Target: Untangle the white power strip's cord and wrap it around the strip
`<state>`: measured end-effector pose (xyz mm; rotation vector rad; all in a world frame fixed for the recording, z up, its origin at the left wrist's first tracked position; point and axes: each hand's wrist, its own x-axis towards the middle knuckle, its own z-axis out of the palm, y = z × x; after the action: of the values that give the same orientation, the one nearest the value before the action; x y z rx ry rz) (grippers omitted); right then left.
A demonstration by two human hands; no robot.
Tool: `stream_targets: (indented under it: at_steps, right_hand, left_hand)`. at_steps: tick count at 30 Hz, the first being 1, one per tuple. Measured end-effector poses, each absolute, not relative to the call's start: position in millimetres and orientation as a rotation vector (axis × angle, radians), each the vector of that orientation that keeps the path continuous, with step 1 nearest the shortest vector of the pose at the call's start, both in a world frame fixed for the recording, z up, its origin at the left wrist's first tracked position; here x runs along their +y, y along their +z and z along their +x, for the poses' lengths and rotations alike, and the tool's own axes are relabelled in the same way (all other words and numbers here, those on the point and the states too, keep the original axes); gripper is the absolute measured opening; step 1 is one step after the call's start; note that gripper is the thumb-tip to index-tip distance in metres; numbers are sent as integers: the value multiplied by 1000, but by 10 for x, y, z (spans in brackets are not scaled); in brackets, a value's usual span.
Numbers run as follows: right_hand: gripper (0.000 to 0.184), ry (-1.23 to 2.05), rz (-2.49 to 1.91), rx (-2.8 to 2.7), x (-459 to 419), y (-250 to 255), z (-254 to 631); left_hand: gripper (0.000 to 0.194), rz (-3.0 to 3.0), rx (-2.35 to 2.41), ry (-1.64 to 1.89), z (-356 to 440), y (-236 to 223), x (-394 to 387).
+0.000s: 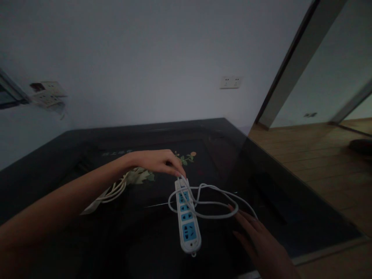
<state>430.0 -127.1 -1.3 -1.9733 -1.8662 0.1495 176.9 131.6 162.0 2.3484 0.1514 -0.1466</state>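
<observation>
A white power strip point(186, 217) with blue sockets lies on the dark table point(145, 248), its white cable point(215, 203) looped loosely over and beside it. My left hand point(158, 161) reaches across from the left, its fingertips pinched on the cable at the strip's far end. My right hand point(261, 240) lies flat with fingers stretched out at the lower right, fingertips touching the cable loop.
A floral design point(186, 158) and a pale reflection of cable show on the glossy tabletop. A wall socket point(231, 82) sits on the white wall behind. Wooden floor point(319, 162) and a door frame point(293, 69) are to the right.
</observation>
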Motion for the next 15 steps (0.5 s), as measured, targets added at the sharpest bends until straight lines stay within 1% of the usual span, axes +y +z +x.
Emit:
stream_targets:
  at_steps: [1,3,7,11,13,15]
  right_hand:
    - [43,178,-1982,-1867,-1278,-7,4310]
    - [40,237,-2023,-1893,-1292,0,4338]
    - [44,283,-2205,-1939,-1313,37,4367]
    - [47,166,-2190,-1972,-1275,133,4289]
    - [41,131,-2158,-1984,-1220,178,4222]
    - [34,157,-2227,-1934,-1153,212,4154]
  left_hand:
    - [25,2356,176,-147,1768,1626,1315]
    - [25,2397,215,-132,1783,1622,1305]
    - [23,2471,195,-132,1895,1576,1258]
    - [23,2588,158,-187,2038,1523,1219]
    - [23,2643,191,-165,2084,1496,1208]
    - [24,2675,259,-125,2104,1475,1200]
